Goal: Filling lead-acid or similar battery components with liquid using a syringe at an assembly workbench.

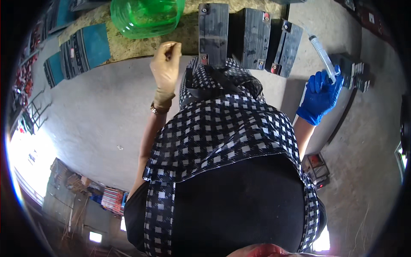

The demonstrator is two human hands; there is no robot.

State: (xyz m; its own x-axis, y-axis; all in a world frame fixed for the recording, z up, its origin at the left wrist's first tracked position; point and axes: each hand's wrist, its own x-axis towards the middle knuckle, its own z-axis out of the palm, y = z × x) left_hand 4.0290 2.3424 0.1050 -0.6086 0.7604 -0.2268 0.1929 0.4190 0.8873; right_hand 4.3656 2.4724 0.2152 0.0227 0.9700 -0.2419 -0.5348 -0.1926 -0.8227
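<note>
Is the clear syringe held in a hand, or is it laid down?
Held: the right hand, in a blue glove, grips the syringe by its near end; its barrel sticks out beyond.

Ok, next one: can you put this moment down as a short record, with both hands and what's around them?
Left hand: pale glove, fingers curled toward the thumb; whether it holds something small cannot be told
Nearest to left hand: green translucent container
Right hand: blue glove, closed on a clear syringe
Syringe direction: nozzle toward the picture's upper left
Ahead: three dark batteries in a row
Far left: teal-sided blocks
Clothing: checked apron over a black top
</note>
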